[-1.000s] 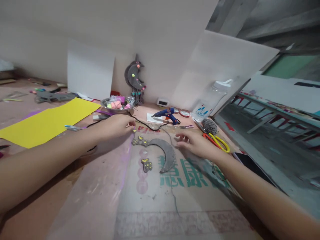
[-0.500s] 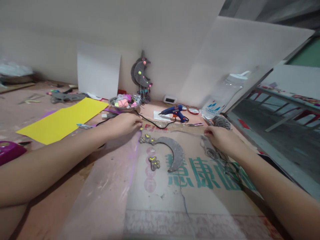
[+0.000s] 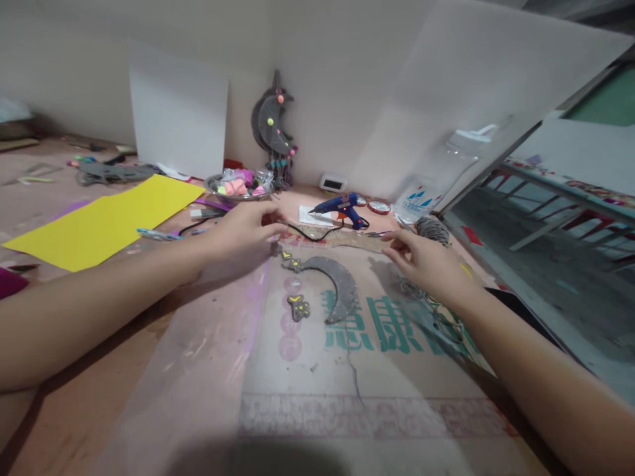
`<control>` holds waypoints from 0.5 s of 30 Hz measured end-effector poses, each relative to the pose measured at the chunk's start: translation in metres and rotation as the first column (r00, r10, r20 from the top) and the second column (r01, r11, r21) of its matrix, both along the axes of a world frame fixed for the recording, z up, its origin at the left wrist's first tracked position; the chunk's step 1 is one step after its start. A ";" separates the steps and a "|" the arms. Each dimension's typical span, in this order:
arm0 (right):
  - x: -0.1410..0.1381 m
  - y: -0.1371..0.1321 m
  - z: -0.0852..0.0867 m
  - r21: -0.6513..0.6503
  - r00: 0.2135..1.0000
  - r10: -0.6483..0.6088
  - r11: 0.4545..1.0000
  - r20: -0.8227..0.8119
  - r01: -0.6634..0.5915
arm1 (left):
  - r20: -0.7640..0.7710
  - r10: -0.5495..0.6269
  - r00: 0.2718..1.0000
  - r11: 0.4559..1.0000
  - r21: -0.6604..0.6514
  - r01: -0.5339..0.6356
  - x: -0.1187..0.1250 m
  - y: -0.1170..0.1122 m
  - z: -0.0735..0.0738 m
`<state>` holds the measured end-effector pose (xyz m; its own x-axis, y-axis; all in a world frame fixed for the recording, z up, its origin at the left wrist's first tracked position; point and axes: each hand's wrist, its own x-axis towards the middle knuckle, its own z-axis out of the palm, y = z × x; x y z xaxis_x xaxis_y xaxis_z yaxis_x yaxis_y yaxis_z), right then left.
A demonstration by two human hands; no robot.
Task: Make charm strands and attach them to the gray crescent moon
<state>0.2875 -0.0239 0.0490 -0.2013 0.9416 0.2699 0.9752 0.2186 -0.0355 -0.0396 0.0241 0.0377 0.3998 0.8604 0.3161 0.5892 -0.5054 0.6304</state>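
My left hand (image 3: 248, 231) hovers just above the left paw-shaped piece, its thumb and forefinger parted with nothing visible between them. On the right, my right hand (image 3: 426, 258) is half curled, fingertips apart, beside the end of a thin grey yarn strand (image 3: 354, 248). Between the hands lies a grey felt crescent moon (image 3: 341, 281), with grey paw shapes with yellow pads (image 3: 292, 262) at its upper tip. A separate grey paw piece (image 3: 298, 308) lies inside the curve. Another strand of yarn (image 3: 354, 370) trails down from the moon's lower tip.
A blue glue gun (image 3: 340, 208) rests behind the moon, near a metal bowl (image 3: 213, 188) of colourful bits. A decorated moon hanging (image 3: 272, 125) leans on the wall. Yellow sheet (image 3: 104, 221) lies left; yarn ball (image 3: 432, 230) and clear bottle (image 3: 421, 188) stand right.
The fingers of both hands have parted from a closer pinch. My right hand has shifted slightly left, and the whole view has moved a little. The moon and paws lie much as before.
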 end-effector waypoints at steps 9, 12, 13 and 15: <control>-0.015 -0.006 -0.012 0.050 0.975 0.217 0.975 -0.049 -0.215 | 0.158 -0.182 0.971 0.947 -0.239 0.216 -0.002 -0.012 0.037; -0.020 -0.006 -0.020 0.052 0.961 0.275 0.960 -0.012 -0.274 | 0.080 -0.395 0.915 0.825 -0.408 0.392 -0.002 -0.022 0.042; -0.020 -0.005 -0.024 0.051 0.959 0.283 0.958 0.006 -0.283 | 0.042 -0.458 0.888 0.782 -0.455 0.425 0.000 -0.027 0.042; -0.019 -0.003 -0.031 0.044 0.955 0.296 0.954 0.031 -0.297 | -0.013 -0.573 0.819 0.700 -0.529 0.481 0.005 -0.039 0.039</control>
<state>0.2685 -0.0268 0.0180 -0.4762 0.8248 0.3050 0.8668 0.4987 0.0048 -0.0347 -0.0153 0.0770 0.8400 0.5076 -0.1918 0.4367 -0.4225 0.7942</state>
